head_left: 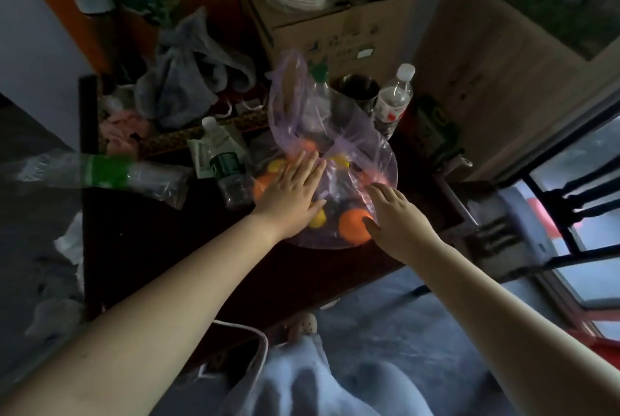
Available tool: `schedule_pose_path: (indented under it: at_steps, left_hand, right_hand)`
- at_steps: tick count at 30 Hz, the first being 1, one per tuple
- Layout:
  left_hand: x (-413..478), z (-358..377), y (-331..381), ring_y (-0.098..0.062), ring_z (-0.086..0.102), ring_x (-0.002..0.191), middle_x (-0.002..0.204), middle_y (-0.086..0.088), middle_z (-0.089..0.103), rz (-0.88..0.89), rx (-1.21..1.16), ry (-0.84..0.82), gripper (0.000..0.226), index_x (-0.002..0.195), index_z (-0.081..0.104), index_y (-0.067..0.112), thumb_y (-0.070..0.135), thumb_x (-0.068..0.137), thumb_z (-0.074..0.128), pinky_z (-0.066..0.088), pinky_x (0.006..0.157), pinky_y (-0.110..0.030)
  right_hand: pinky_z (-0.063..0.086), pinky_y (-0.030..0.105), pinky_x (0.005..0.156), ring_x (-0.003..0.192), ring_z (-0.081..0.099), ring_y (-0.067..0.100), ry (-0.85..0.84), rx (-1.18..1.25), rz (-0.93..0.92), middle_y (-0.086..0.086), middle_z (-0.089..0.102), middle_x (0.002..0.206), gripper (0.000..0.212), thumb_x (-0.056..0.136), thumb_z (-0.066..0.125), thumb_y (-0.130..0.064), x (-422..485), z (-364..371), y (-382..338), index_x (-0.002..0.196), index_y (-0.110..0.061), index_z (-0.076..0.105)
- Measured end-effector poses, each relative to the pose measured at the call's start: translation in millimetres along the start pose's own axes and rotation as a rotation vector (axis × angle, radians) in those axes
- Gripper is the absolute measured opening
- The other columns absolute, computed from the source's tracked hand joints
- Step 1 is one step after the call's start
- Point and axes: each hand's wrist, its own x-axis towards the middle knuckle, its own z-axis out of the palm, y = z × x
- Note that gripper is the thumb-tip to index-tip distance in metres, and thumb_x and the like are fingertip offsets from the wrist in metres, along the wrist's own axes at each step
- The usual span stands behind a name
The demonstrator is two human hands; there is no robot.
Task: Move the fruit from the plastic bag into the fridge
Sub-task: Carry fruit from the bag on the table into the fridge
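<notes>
A clear purple plastic bag (322,120) lies on the dark table (141,248), its top standing up and its bottom spread wide. Inside it I see an orange fruit (352,224), a yellow fruit (318,218), another orange one (260,188) and more yellow pieces (340,160). My left hand (292,190) rests flat on the bag's left side, fingers spread. My right hand (392,211) lies on the bag's right side, its thumb against the orange fruit, fingers pressing the plastic. No fridge is in view.
Plastic bottles (228,174) (394,100) stand beside the bag, and a large one (100,174) lies at the left. A metal cup (359,88), a grey bag (188,80) and a cardboard box (322,23) sit behind. A wooden cabinet (503,80) rises at the right.
</notes>
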Motion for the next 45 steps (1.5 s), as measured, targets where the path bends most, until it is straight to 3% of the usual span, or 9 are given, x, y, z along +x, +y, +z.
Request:
schedule_pose_path:
  at_steps: [4, 9, 14, 17, 21, 24, 28, 39, 45]
  left_hand:
    - [25.3, 11.0, -10.6, -0.025, -0.013, 0.145, 0.158, -0.009, -0.01, 0.063, 0.017, 0.094, 0.073, 0.146, -0.013, 0.012, 0.048, 0.098, 0.029, -0.005, 0.117, -0.041]
    - [45.4, 16.7, -21.7, -0.029, 0.021, 0.143, 0.149, -0.013, 0.035, 0.075, 0.0, 0.109, 0.062, 0.146, 0.027, 0.006, 0.038, 0.096, 0.041, 0.009, 0.118, -0.043]
    - [38.4, 23.5, -22.6, -0.026, 0.058, 0.108, 0.113, -0.007, 0.063, 0.093, -0.057, 0.218, 0.04, 0.122, 0.057, 0.009, 0.029, 0.09, 0.043, 0.035, 0.103, -0.036]
    - [34.2, 24.6, -21.2, -0.025, 0.063, 0.096, 0.104, -0.007, 0.066, 0.108, -0.09, 0.28, 0.025, 0.109, 0.063, 0.01, 0.018, 0.085, 0.06, 0.048, 0.085, -0.034]
    - [30.5, 27.4, -20.4, -0.025, 0.063, 0.092, 0.099, -0.007, 0.067, 0.162, -0.092, 0.236, 0.022, 0.105, 0.065, 0.009, 0.015, 0.086, 0.057, 0.049, 0.088, -0.035]
    - [25.9, 26.7, -18.9, -0.026, 0.062, 0.089, 0.094, -0.007, 0.065, 0.18, -0.108, 0.213, 0.027, 0.104, 0.065, 0.008, 0.019, 0.088, 0.045, 0.049, 0.091, -0.037]
    - [16.7, 29.9, -19.9, -0.024, 0.06, 0.087, 0.092, -0.005, 0.064, 0.282, -0.074, 0.218, 0.023, 0.106, 0.065, 0.009, 0.014, 0.083, 0.064, 0.048, 0.09, -0.036]
    - [-22.2, 40.3, -26.0, -0.019, 0.058, 0.085, 0.092, 0.001, 0.061, 0.47, -0.153, 0.125, 0.021, 0.104, 0.063, 0.017, 0.018, 0.087, 0.051, 0.049, 0.077, -0.03]
    - [-35.9, 54.3, -22.7, -0.015, 0.056, 0.075, 0.081, 0.005, 0.057, 0.475, -0.172, 0.1, 0.018, 0.099, 0.065, 0.02, 0.018, 0.086, 0.053, 0.045, 0.071, -0.025]
  right_hand:
    - [0.031, 0.034, 0.107, 0.134, 0.034, 0.024, 0.003, 0.003, -0.034, 0.006, 0.039, 0.145, 0.071, 0.084, 0.06, -0.021, 23.0, 4.8, 11.3, 0.147, -0.016, 0.026]
    - [0.016, 0.033, 0.115, 0.142, 0.024, 0.024, -0.035, -0.092, -0.107, 0.008, 0.032, 0.151, 0.071, 0.085, 0.061, -0.021, 57.5, 18.1, 34.1, 0.147, -0.013, 0.027]
    - [0.017, 0.04, 0.115, 0.14, 0.028, 0.028, -0.124, -0.189, -0.182, 0.011, 0.034, 0.15, 0.07, 0.086, 0.06, -0.025, 75.1, 33.6, 48.9, 0.146, -0.009, 0.029]
    - [0.032, 0.046, 0.107, 0.122, 0.05, 0.032, -0.104, -0.241, -0.213, 0.012, 0.054, 0.131, 0.069, 0.076, 0.069, -0.026, 81.9, 37.7, 57.2, 0.137, -0.006, 0.043]
    - [0.049, 0.042, 0.088, 0.091, 0.063, 0.03, -0.051, -0.24, -0.254, 0.009, 0.066, 0.103, 0.058, 0.063, 0.08, -0.022, 86.1, 35.5, 66.9, 0.116, -0.007, 0.062]
    - [0.048, 0.042, 0.089, 0.093, 0.062, 0.031, -0.03, -0.238, -0.296, 0.009, 0.065, 0.101, 0.038, 0.07, 0.074, -0.024, 85.5, 31.0, 73.4, 0.104, -0.01, 0.066]
    - [0.046, 0.04, 0.087, 0.087, 0.062, 0.03, 0.011, -0.247, -0.319, 0.006, 0.065, 0.09, 0.021, 0.076, 0.062, -0.025, 73.1, 21.7, 78.6, 0.092, -0.013, 0.068]
    - [0.047, 0.036, 0.087, 0.085, 0.061, 0.025, 0.114, -0.122, -0.297, -0.001, 0.064, 0.091, 0.028, 0.082, 0.044, -0.022, 2.4, 45.6, 84.0, 0.098, -0.02, 0.067]
    - [0.05, 0.035, 0.078, 0.078, 0.06, 0.025, 0.08, -0.085, -0.225, 0.0, 0.062, 0.085, 0.022, 0.074, 0.066, -0.01, -24.2, 67.8, 78.7, 0.095, -0.017, 0.068]
